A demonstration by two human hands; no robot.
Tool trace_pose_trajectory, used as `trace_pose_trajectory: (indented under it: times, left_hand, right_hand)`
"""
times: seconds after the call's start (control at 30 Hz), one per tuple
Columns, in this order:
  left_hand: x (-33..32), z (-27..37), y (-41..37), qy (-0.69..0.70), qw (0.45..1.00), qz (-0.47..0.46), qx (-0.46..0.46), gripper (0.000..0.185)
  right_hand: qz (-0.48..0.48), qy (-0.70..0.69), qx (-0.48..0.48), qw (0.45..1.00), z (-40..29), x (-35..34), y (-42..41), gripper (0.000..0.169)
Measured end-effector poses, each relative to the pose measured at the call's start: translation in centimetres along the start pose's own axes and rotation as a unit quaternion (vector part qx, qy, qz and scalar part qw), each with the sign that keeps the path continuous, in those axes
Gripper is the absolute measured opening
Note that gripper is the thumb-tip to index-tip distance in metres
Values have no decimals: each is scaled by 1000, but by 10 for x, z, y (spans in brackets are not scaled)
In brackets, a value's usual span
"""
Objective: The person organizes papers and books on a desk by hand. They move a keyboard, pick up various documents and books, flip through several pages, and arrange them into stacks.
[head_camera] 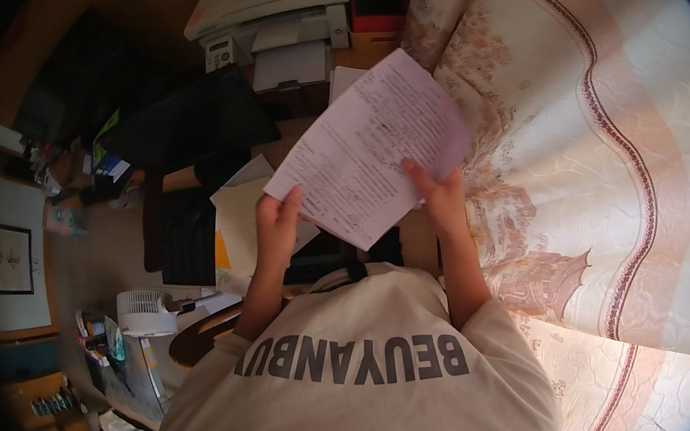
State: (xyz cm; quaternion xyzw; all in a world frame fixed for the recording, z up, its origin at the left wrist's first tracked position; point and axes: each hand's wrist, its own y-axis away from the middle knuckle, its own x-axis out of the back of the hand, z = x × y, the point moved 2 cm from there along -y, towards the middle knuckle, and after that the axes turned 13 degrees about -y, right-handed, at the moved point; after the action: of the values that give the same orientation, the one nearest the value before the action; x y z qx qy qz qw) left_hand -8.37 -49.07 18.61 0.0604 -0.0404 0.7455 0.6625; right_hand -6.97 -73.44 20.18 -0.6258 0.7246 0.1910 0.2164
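Both of my hands hold a sheaf of white paper (pixel 360 134) covered in lines of writing, tilted up in front of my chest. My left hand (pixel 281 218) grips its lower left corner, the thumb lying on the top face. On the right edge, my right hand (pixel 440 194) has its thumb over the page and its fingers hidden behind. Below and left of the sheaf lie more loose papers (pixel 243 210), partly covered by my left hand and forearm. A black keyboard (pixel 186 236) is just left of those papers.
A white printer (pixel 280 0) stands at the back, with paper in its tray (pixel 292 66). A dark monitor (pixel 203 116) is on the left. A patterned curtain (pixel 557 144) hangs close to my right arm. A white fan (pixel 145 314) stands at lower left, near a wooden chair arm (pixel 197 336).
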Motion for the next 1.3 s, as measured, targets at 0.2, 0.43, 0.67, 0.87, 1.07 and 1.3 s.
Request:
trace_pose_trajectory:
  times: [0.2, 0.43, 0.67, 0.87, 1.07, 1.3]
  left_hand:
    - [-21, -7, -11, 94, 984, -139, 58, 27]
    - [-29, -19, -2, 94, 975, -172, 108, 28]
    - [-52, -31, 15, 137, 948, -263, 116, 23]
    - [-49, -50, -3, -11, 971, -232, 52, 22]
    - [-19, -111, -58, -365, 919, 40, -144, 26]
    - [-33, -131, -96, -262, 959, -112, -11, 40]
  right_hand:
    - [63, 160, 145, 974, -10, 42, -8, 35]
    - [138, 239, 207, 939, -13, 52, -14, 24]
    - [151, 244, 291, 913, -5, 52, -15, 20]
    - [206, 364, 335, 844, -23, 55, -4, 15]
    - [230, 226, 256, 911, -32, 93, -7, 28]
    - [202, 250, 206, 924, -32, 82, -4, 30]
